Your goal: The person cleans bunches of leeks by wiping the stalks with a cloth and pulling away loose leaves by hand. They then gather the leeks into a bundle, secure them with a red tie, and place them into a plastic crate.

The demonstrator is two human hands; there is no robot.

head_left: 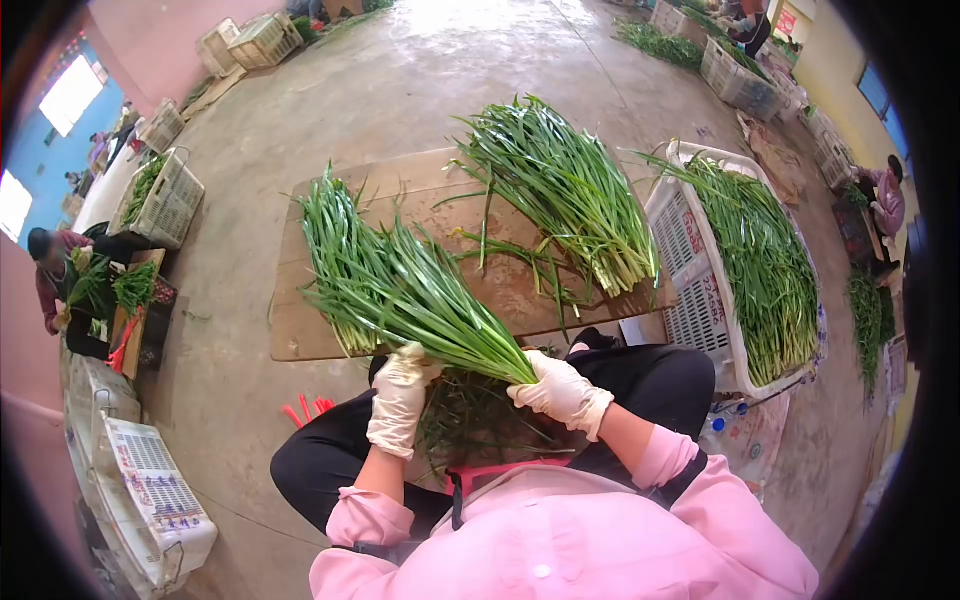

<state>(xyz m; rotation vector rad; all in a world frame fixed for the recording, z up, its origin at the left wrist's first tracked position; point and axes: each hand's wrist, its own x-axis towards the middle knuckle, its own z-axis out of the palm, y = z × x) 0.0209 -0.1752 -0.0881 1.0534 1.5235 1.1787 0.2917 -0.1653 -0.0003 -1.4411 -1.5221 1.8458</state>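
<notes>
A bunch of garlic chives (440,305) lies slantwise in front of me, its pale stem ends gripped in my right hand (560,388). White gloves cover both hands. My left hand (402,392) is closed at the lower edge of this bunch, near the middle of its length; what its fingers hold is hidden. Beneath the leaves, at the left of the wooden board (400,180), rests another pile of chives (345,270). A larger pile (565,190) lies on the board's right half, with loose stalks beside it.
Right of the board stands a white plastic crate (690,270) full of chives. Loose leaves (480,410) lie between my legs, and red strips (308,408) at my left. Another person (60,270) sits at far left; an upturned crate (160,490) is nearer.
</notes>
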